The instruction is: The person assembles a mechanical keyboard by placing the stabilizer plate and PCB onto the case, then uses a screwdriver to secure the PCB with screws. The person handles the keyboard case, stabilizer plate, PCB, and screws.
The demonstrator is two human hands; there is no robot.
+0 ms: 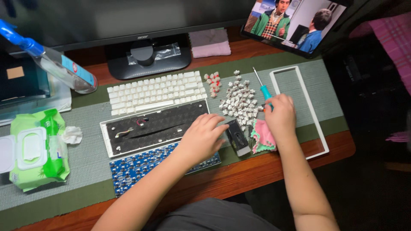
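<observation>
My left hand (201, 137) rests palm down, fingers spread, over the right end of an opened keyboard case (128, 132) and the blue circuit board (137, 167) in front of it. My right hand (280, 114) is closed around the handle of a small teal screwdriver (262, 86), whose shaft points away from me. A pile of loose key switches (237, 100) lies just left of that hand. A small black box (237, 137) and a pink cloth (263, 139) lie between my hands.
A set of white keycaps (156, 92) sits behind the case. A white keyboard frame (306, 107) lies at the right, a wet-wipes pack (36, 149) and spray bottle (55, 64) at the left. A monitor stand (147, 57) and tablet (295, 25) stand behind.
</observation>
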